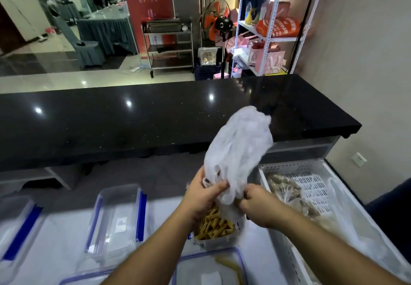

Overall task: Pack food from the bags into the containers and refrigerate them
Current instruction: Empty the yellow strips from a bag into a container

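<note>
Above the filled container (214, 229) of yellow food strips, both hands hold a thin white plastic bag (238, 151) upended, its body standing up and away from the person. Left hand (204, 193) has fingers curled around the bag's lower edge; right hand (255, 204) pinches the bunched mouth just right of the container. Bag looks nearly or fully empty, hard to tell through the film. Risk, as a judgement: a shake with the mouth off-centre would drop leftover strips onto the white worktop (57, 240) beside the container, and the loose film could drag across the food and flick pieces out. Left of the container sits an empty clear box with blue clips (115, 215), another (15, 224) further left. Nearer the person lies a blue-rimmed lid or box (241, 260). Right of the container a white slotted basket (311, 186) holds another bag of food (287, 191), close to the right forearm, easy to bump. Beyond the container runs a black counter (133, 124).
</note>
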{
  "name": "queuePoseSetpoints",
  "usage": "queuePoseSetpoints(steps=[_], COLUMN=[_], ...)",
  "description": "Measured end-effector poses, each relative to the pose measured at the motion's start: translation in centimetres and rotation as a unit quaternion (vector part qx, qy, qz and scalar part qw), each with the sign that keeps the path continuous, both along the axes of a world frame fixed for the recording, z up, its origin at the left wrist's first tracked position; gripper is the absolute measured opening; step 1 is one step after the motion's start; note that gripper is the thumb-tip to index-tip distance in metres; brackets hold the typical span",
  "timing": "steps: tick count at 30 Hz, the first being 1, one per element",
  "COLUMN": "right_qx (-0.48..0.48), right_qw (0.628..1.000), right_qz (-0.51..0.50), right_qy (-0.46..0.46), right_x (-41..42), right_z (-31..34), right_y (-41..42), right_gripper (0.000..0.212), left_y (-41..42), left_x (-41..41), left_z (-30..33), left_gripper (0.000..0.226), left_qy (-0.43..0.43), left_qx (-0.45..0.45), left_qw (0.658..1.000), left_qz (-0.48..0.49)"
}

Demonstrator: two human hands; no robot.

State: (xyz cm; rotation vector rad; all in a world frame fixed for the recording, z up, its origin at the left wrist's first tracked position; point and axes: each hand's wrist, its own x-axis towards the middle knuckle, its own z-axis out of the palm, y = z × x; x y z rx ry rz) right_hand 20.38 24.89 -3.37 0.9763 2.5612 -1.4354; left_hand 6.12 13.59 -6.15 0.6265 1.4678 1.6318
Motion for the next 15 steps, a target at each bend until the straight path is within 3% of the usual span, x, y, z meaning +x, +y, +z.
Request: queuePoseSetpoints(steps=[5, 10, 13, 15], right_qx=[0.064, -0.062, 0.063, 0.119], right_qw=[0.992, 0.988, 0.994, 0.993], right_qz=[0.042, 0.084, 0.036, -0.023], right_qy=[-0.099, -0.114, -0.087, -0.003], right_x=[3.5, 7.3, 10.5, 12.2], right_z=[0.1, 2.0, 4.8, 6.1], right_y=[1.5, 4.1, 7.1, 8.7], right_gripper=[0.028, 0.027, 0.032, 0.06], left_y=[2.6, 4.7, 6.1, 7.1], left_x=[3.4, 5.9, 7.0, 8.0], left_z=[0.1, 1.4, 2.4, 3.4], left_gripper=[0.045, 0.03, 0.03, 0.03], left_qy=[0.075, 0.118, 0.132, 0.124], left_qx=[-0.046, -0.094, -0.122, -0.121], left_qw=[0.993, 0.988, 0.984, 0.985], left_qz=[-0.08, -0.023, -0.005, -0.026])
